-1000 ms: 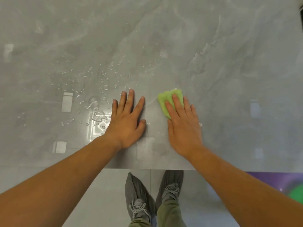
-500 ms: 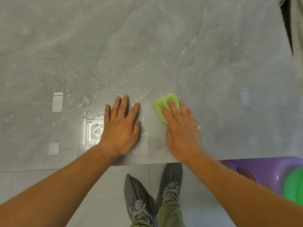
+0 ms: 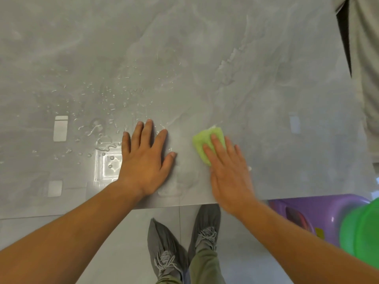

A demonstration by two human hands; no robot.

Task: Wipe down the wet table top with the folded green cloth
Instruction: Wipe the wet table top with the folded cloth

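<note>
The folded green cloth (image 3: 206,141) lies flat on the grey marble table top (image 3: 205,68), near its front edge. My right hand (image 3: 227,169) presses down on the cloth with flat fingers and covers its near half. My left hand (image 3: 144,158) rests palm down on the table, fingers spread, a short way left of the cloth and holding nothing. Water drops (image 3: 102,111) are scattered over the table left of and beyond my left hand, with a small puddle (image 3: 106,148) by its little finger.
The table's front edge (image 3: 174,204) runs just behind my wrists. My two grey shoes (image 3: 184,242) stand on the tiled floor below. A purple container (image 3: 320,214) and a green tub (image 3: 361,232) sit at the lower right. Another person's grey garment (image 3: 365,58) hangs at the upper right.
The camera view has drifted so that more of the floor and the purple and green tubs show. My right hand slid the cloth slightly; the left hand stays flat in place.
</note>
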